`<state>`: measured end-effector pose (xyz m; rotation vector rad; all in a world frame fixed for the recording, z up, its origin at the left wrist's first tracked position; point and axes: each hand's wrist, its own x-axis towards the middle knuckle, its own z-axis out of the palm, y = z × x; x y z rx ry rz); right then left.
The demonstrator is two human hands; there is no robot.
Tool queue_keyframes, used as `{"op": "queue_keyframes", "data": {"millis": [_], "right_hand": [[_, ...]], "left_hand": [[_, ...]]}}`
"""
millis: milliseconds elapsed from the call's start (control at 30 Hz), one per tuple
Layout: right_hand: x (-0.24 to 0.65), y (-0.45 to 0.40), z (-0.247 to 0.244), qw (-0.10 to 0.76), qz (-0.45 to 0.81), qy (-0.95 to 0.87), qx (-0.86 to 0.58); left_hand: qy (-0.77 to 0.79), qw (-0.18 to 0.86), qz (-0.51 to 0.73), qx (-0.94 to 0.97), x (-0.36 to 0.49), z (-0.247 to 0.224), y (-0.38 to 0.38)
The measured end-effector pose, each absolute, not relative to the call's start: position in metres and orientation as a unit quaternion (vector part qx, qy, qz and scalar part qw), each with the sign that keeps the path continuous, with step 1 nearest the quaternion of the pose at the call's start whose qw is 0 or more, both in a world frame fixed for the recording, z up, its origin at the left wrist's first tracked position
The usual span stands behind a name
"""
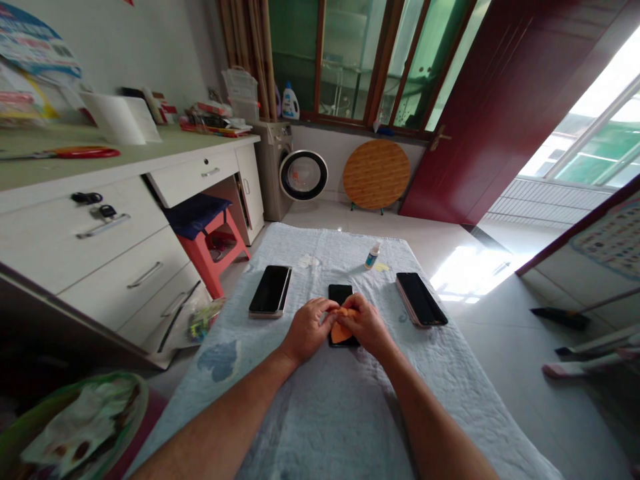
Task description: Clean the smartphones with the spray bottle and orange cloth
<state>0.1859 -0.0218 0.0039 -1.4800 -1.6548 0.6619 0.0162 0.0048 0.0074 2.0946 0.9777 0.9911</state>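
Both hands meet at the middle of the cloth-covered table, pinching a small orange cloth point(342, 332) between their fingertips. My left hand point(311, 325) grips its left side, and my right hand point(369, 325) its right side. Under the cloth lies a black smartphone point(341, 291), partly covered by my fingers. To the left rests a stack of phones point(271, 289), a dark screen on top. Another stack of phones point(421, 299) sits to the right, turned at an angle. Beyond my right hand stands a small spray bottle point(372, 256) with a clear cap.
A pale blue cloth point(320, 413) covers the table. At left are a white desk point(195, 175), a red stool point(207, 243) and a waste bin point(143, 427). Behind stand a washing machine point(273, 170) with its door open and a round wooden tabletop point(376, 175).
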Motion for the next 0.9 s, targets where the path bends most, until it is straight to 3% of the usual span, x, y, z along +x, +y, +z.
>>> {"op": "queue_keyframes", "data": {"millis": [233,433,733,900], "right_hand": [[0.189,-0.023,0.0,0.419,0.365,-0.613,-0.562],[0.193,-0.019,-0.004,0.449,0.365,-0.588,-0.565],[0.185,-0.022,0.007,0.531,0.482,-0.521,-0.464],[0.186,-0.027,0.018,0.529,0.535,-0.496,-0.432]], "left_hand": [[0.408,0.42,0.438,0.682,0.012,0.005,0.012],[0.429,0.449,0.465,0.631,0.01,0.004,0.017],[0.41,0.432,0.453,0.664,0.014,0.001,0.013],[0.444,0.358,0.467,0.675,0.011,0.005,0.014]]}}
